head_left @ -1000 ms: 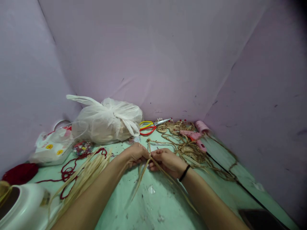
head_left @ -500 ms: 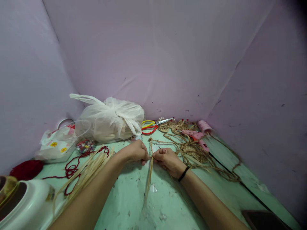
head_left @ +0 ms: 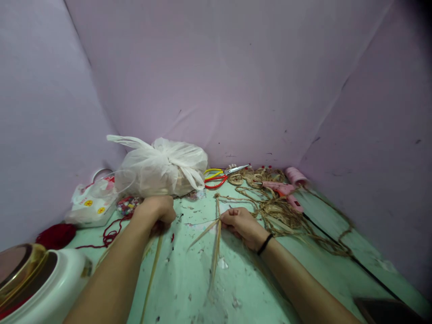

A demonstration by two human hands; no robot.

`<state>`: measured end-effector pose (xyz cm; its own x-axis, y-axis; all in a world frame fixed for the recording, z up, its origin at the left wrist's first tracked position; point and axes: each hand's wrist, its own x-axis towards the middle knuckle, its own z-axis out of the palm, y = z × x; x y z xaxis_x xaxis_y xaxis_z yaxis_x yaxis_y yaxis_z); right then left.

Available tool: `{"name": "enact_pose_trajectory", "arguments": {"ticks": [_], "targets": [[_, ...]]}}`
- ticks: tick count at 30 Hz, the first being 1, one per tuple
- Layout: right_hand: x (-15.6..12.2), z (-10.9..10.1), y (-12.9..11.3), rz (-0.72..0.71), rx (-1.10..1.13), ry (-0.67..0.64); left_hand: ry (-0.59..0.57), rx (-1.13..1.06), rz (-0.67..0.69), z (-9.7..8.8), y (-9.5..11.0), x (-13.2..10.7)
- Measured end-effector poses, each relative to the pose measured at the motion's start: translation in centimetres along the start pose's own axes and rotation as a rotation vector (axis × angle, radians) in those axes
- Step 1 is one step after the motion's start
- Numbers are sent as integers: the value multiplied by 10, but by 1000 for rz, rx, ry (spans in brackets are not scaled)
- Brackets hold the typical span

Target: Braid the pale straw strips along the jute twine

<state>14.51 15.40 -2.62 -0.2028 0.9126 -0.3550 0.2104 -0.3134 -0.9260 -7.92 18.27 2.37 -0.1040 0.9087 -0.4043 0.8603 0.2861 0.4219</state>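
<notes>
On the table (head_left: pixel 189 288), left hand (head_left: pixel 155 213) grips one straw (head_left: pixel 150 274), right hand (head_left: pixel 241 222) three straws (head_left: pixel 215 256).

Nothing here can be read as a word or number. The white plastic packet (head_left: pixel 89 204) at the left of the frame carries red print and two round yellow marks, all too blurred to make out.

On the green worktop (head_left: pixel 189 288), a knotted white plastic bag (head_left: pixel 162 166) sits far left of centre. To its right lie red-and-yellow-handled scissors (head_left: pixel 222 174), a tangle of jute twine (head_left: pixel 273 209), a pink glue gun (head_left: pixel 281 191) and a pink spool (head_left: pixel 294 175). A ball of red yarn (head_left: pixel 56 235) lies at the left, and a white jar (head_left: pixel 40 288) stands near left.
</notes>
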Motion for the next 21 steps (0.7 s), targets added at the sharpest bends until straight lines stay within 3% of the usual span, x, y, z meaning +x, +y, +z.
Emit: {"name": "enact_pose_trajectory", "arguments": {"ticks": [3, 7, 9, 13, 17, 21], "targets": [[0, 1, -1, 5, 6, 4, 52, 235, -92, -1, 1, 4], [-1, 1, -1, 11, 11, 7, 206, 252, -68, -4, 6, 4], [-1, 0, -1, 7, 12, 4, 203, 272, -32, -5, 9, 4], [-2, -1, -2, 18, 22, -11, 37, 194, 173, -4, 20, -1], [-2, -2, -4, 15, 58, -29, -142, 75, 407, 11, 38, -11], [-3, -2, -6, 12, 108, -50, -247, 64, 440, 29, 51, -17]]}}
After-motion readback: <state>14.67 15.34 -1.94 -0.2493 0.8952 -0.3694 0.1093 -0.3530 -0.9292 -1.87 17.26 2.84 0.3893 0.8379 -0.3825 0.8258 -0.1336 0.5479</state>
